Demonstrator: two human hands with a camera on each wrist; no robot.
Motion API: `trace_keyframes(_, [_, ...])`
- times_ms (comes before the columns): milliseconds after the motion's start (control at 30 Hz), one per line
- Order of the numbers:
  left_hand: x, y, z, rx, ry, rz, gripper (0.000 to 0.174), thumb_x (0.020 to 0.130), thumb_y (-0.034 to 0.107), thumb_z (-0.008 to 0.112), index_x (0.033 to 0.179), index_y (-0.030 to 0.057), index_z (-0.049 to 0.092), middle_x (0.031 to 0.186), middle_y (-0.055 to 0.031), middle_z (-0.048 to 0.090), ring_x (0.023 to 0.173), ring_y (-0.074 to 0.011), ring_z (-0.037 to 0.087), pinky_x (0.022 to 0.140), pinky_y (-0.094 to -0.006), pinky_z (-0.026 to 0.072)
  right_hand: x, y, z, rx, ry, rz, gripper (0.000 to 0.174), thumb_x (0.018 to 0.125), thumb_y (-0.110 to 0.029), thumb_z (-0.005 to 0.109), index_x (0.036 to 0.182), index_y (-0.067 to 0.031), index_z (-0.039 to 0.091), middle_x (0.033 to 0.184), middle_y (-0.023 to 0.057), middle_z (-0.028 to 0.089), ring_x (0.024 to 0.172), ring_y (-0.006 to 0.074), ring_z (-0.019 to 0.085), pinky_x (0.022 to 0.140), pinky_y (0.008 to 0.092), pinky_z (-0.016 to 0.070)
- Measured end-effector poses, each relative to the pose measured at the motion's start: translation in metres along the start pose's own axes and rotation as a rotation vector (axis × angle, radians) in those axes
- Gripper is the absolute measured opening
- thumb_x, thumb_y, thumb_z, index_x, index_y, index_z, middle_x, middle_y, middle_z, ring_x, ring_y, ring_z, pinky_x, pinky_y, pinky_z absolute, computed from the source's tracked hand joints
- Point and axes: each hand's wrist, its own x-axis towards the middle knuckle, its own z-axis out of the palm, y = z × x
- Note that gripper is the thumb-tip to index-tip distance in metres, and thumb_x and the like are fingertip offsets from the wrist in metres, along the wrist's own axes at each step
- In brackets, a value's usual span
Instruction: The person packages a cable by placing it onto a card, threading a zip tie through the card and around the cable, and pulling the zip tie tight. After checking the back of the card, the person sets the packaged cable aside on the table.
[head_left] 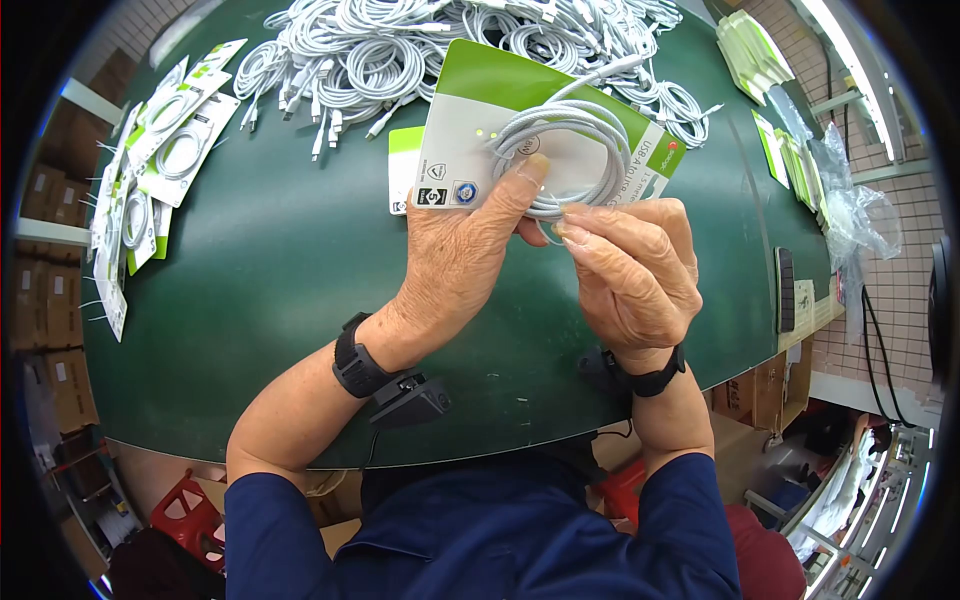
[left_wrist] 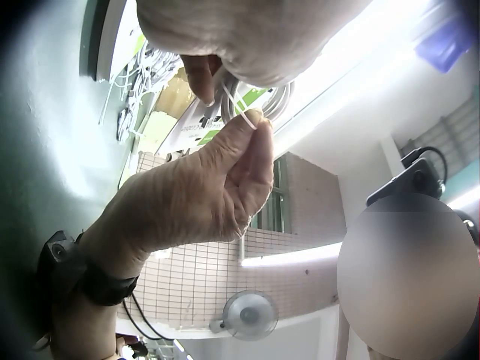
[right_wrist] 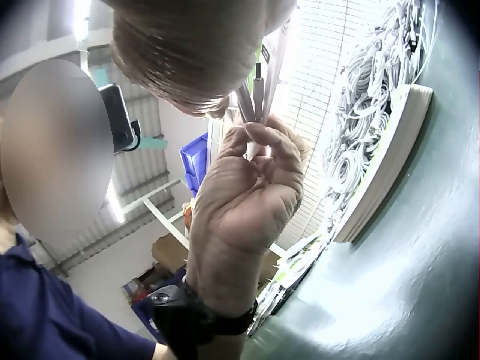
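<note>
Coil (head_left: 620,157) and card (head_left: 452,125) are being gripped by the left hand (head_left: 452,258), near-edge tie (left_wrist: 241,112) being pinched by the right hand (head_left: 640,275)!

1. The green worktop (head_left: 300,370) is spreading beneath the left grip (head_left: 455,250) and the right grip (head_left: 640,280).
2. Stacked cardboard boxes (head_left: 65,300) are standing beyond the worktop, left of the left grip.
3. A red stool (head_left: 190,515) is sitting lower, also to that grip's left.
4. A tiled wall (left_wrist: 195,281) is rising beyond the right grip, a tube light (left_wrist: 292,256) glowing nearby.
5. A corrugated roof (right_wrist: 146,191) is stretching overhead, higher than both grips.
</note>
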Motion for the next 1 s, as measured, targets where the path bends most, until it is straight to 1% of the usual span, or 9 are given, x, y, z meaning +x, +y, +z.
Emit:
trace_keyframes(467, [-0.001, 0.002, 0.002, -0.026, 0.009, -0.007, 0.024, 0.098, 0.012, 0.074, 0.117, -0.0006, 0.066, 0.099, -0.0066, 0.072, 0.074, -0.0105, 0.068, 0.058, -0.0237, 0.0558, -0.001, 0.001, 0.003, 0.012, 0.013, 0.006, 0.04, 0.067, 0.003, 0.088, 0.103, -0.0113, 0.078, 0.098, 0.0052, 0.078, 0.08, 0.0197, 0.068, 0.064, 0.0286, 0.0517])
trace_keyframes(567, [-0.001, 0.002, 0.001, -0.018, -0.005, -0.023, 0.023, 0.098, 0.012, 0.074, 0.115, -0.0004, 0.068, 0.098, -0.0063, 0.072, 0.075, -0.0103, 0.068, 0.058, -0.0239, 0.0557, 0.0, 0.001, 0.003, 0.011, -0.005, 0.021, 0.038, 0.069, 0.004, 0.087, 0.101, -0.0111, 0.077, 0.097, 0.0056, 0.078, 0.079, 0.0199, 0.068, 0.064, 0.0285, 0.0517])
trace_keyframes(667, [-0.002, -0.001, -0.001, -0.007, -0.028, -0.014, 0.022, 0.098, 0.013, 0.074, 0.114, -0.0003, 0.068, 0.096, -0.006, 0.072, 0.073, -0.0097, 0.067, 0.059, -0.0242, 0.0559, -0.001, 0.004, 0.005, 0.042, -0.003, 0.055, 0.034, 0.071, 0.006, 0.084, 0.1, -0.0096, 0.077, 0.095, 0.0071, 0.078, 0.075, 0.0199, 0.068, 0.062, 0.029, 0.0517])
trace_keyframes(767, [-0.002, -0.002, -0.001, 0.022, -0.033, -0.02, 0.022, 0.098, 0.013, 0.075, 0.113, -0.0002, 0.069, 0.094, -0.0055, 0.072, 0.071, -0.009, 0.066, 0.059, -0.0238, 0.0553, -0.002, 0.003, 0.009, 0.098, 0.012, 0.13, 0.03, 0.073, 0.008, 0.082, 0.098, -0.0071, 0.076, 0.094, 0.0088, 0.078, 0.072, 0.021, 0.071, 0.061, 0.03, 0.0543])
trace_keyframes(867, [-0.003, -0.002, -0.002, 0.083, -0.034, -0.04, 0.02, 0.097, 0.013, 0.075, 0.112, -0.0001, 0.07, 0.091, -0.0043, 0.072, 0.07, -0.0084, 0.065, 0.06, -0.0231, 0.0539, 0.001, 0.0, 0.012, 0.17, -0.016, 0.212, 0.028, 0.073, 0.009, 0.08, 0.097, -0.0048, 0.074, 0.092, 0.01, 0.077, 0.072, 0.0225, 0.073, 0.062, 0.0315, 0.0574])
trace_keyframes(967, [-0.003, -0.005, -0.006, 0.105, -0.027, -0.049, 0.017, 0.098, 0.011, 0.074, 0.11, 0.0, 0.071, 0.088, -0.0033, 0.072, 0.071, -0.0079, 0.064, 0.059, -0.0225, 0.0527, 0.002, 0.0, 0.012, 0.109, -0.066, 0.196, 0.028, 0.074, 0.01, 0.078, 0.097, -0.0035, 0.072, 0.09, 0.0096, 0.077, 0.074, 0.0238, 0.074, 0.065, 0.0319, 0.0597])
trace_keyframes(1000, [-0.003, -0.007, -0.005, 0.102, -0.026, -0.048, 0.016, 0.098, 0.011, 0.074, 0.11, 0.0001, 0.071, 0.088, -0.003, 0.072, 0.071, -0.0078, 0.064, 0.059, -0.0224, 0.0523, 0.001, 0.002, 0.011, 0.08, -0.084, 0.147, 0.027, 0.075, 0.008, 0.076, 0.099, -0.0032, 0.07, 0.089, 0.0085, 0.076, 0.072, 0.0228, 0.073, 0.061, 0.0318, 0.0577])
